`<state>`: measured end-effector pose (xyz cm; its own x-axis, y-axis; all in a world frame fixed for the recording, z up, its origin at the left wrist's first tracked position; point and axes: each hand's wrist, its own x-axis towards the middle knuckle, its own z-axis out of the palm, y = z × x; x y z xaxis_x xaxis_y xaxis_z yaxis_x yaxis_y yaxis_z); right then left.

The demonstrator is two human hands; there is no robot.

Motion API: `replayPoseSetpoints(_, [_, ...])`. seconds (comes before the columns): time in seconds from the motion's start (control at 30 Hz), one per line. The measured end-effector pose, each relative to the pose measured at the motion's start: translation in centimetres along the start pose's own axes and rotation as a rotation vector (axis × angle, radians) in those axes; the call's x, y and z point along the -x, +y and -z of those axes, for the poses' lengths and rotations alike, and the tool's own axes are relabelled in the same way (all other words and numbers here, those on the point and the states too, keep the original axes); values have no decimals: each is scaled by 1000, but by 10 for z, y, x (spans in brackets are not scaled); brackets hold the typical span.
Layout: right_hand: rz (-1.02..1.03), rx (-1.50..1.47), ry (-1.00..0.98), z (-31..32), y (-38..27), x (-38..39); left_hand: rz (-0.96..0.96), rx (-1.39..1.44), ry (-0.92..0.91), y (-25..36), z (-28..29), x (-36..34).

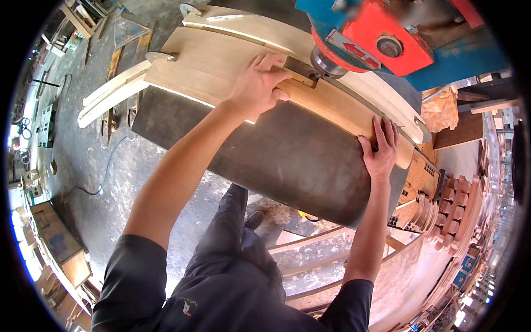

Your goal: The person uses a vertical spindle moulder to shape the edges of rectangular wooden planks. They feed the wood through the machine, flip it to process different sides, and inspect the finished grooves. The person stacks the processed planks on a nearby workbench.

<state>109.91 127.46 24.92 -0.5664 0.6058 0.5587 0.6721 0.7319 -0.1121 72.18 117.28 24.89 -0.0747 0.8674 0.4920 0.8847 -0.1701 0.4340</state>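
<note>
wooden strip (337, 110) at two o'clock, by the spindle (327, 65): left hand (259, 83) at twelve, fingers parted on its end; right hand (381, 149) at three, spread wide, probably steadying it.

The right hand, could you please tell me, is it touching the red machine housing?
No, the right hand rests on the long wooden piece.

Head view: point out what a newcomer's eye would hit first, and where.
A vivid red-and-blue machine head juts in at the upper right. Just below it, a long wooden strip lies along a dark tabletop, with the left hand at its left end and the right hand toward its right end.
</note>
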Motion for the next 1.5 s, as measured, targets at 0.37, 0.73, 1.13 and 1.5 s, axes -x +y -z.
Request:
replayPoseSetpoints(0.37, [-7, 27, -10, -3, 6, -2, -29, -15, -6, -3, -3, -4])
replayPoseSetpoints(0.73, [-17, 21, -13, -6, 6, -7, 29, -24, -47, -2, -1, -11])
replayPoseSetpoints(1.13, [10, 1, 0, -9, 9, -13, 46, -64, -41, -3, -3, -19])
replayPoseSetpoints(1.5, [30, 39, 8, -11, 10, -17, 77, -52, -50, -1, -2, -22])
